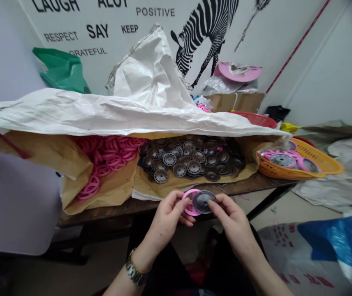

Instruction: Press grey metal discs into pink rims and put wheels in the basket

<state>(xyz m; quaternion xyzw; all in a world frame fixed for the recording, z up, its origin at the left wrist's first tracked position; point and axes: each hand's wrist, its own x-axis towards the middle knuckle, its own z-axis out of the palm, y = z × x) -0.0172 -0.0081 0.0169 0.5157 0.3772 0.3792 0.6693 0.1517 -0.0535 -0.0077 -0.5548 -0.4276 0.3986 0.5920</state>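
Observation:
My left hand point(172, 211) pinches a pink spoked ring point(187, 209) between thumb and fingers. Beside it my right hand point(228, 211) holds a dark grey round disc point(203, 202) by its right edge, thumb on its face. The disc overlaps the right part of the ring, in front of the bench's near edge. Just beyond the hands lies a pile of dark discs point(193, 167) on brown paper. Farther left is a heap of pink rings point(114, 160) on the same kind of paper.
A yellow basket point(330, 164) with pink-and-grey wheels stands at the right. White sacking point(96, 113) runs along the back of the bench point(102, 214). Behind are a cardboard box point(246, 102) and a red basket point(264, 120). A blue-and-white bag point(324, 246) lies lower right.

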